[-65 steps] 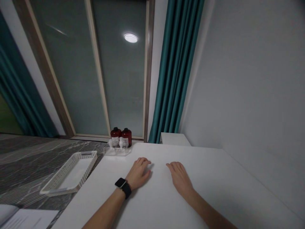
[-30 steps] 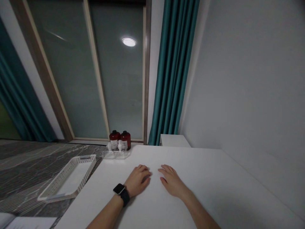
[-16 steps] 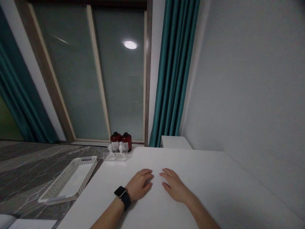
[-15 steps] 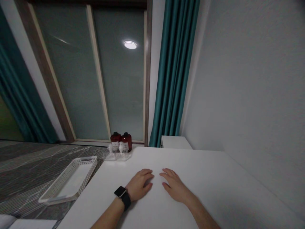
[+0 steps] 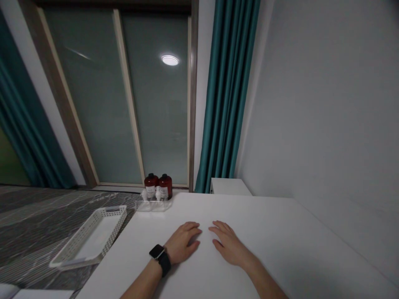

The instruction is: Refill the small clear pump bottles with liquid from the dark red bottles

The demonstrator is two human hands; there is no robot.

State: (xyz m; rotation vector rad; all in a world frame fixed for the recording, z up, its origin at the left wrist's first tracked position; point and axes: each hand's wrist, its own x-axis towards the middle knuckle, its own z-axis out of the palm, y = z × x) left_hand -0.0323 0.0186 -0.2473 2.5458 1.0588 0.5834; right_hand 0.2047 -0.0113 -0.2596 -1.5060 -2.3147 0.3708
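Note:
My left hand [image 5: 183, 243] rests on the white table [image 5: 264, 232], palm down, with thumb and fingers apart and nothing held. A black watch [image 5: 161, 258] is strapped round that wrist. Facing it across a small gap, my right hand [image 5: 228, 244] lies on the same tabletop, fingers spread and holding nothing. Beyond the left hand, at the table's far left corner, two dark red bottles [image 5: 165, 185] with black caps and white labels stand by a clear tray [image 5: 152, 205]. Two white pump tops [image 5: 158, 193] sit in front of the bottles, in or over the tray.
A white perforated basket [image 5: 114, 226] lies left of the table, lower down on a dark grey striped surface [image 5: 18, 224]. Behind the table are a white cabinet [image 5: 230, 186], a teal curtain [image 5: 227, 95] and glass sliding doors [image 5: 158, 116]. A grey wall [image 5: 330, 104] borders the right side.

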